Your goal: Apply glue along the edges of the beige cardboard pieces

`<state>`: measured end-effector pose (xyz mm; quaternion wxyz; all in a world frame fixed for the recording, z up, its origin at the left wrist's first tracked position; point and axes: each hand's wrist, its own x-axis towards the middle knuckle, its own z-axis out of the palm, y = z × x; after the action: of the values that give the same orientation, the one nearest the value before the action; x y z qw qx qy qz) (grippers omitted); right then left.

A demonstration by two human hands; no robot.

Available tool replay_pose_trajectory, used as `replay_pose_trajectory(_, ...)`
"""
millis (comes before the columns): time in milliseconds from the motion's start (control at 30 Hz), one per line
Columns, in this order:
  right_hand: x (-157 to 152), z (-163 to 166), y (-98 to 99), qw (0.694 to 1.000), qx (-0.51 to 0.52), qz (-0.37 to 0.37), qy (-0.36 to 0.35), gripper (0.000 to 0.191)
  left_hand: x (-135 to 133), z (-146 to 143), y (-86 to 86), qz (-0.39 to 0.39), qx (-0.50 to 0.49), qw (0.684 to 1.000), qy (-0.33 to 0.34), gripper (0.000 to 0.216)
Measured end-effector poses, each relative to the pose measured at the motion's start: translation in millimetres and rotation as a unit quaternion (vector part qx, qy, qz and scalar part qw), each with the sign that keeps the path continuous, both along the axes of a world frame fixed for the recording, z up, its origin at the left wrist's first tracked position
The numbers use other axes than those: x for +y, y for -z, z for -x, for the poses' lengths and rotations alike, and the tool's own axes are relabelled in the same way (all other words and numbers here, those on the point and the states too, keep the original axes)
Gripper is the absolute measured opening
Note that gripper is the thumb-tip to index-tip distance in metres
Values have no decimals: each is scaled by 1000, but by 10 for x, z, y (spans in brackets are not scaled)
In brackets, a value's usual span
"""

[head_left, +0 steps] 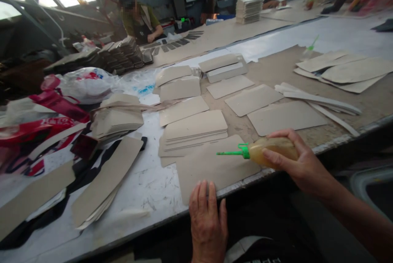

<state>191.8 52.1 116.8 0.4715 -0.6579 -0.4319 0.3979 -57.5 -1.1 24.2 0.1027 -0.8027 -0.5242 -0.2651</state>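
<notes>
My right hand (296, 160) is wrapped round a squeeze bottle of amber glue (270, 150) with a green nozzle that points left over a grey card sheet (211, 166). That sheet lies at the table's near edge. My left hand (208, 218) rests flat on the sheet's near edge, fingers stretched out together, holding nothing. Just beyond lies a stack of similar card pieces (195, 130).
Several grey card pieces (285, 115) lie spread over the long work table (147, 189). Thin strips (319, 101) lie at the right. Plastic bags (86, 85) and dark stacks (123, 54) sit at the left. Two other people work at the far end.
</notes>
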Motion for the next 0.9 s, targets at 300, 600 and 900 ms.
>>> replay_pose_trajectory(300,192,624,33,909,-242,-267,-211,28,18,-111,141,-40,-54,997,-35,34)
replay_pose_trajectory(600,309,874,60,866,-285,-300,-283,29,23,-127,144,-45,-100,993,-44,30)
replay_pose_trajectory(900,307,820,-51,848,-312,-282,-324,25,16,-134,186,-41,-123,991,-41,31)
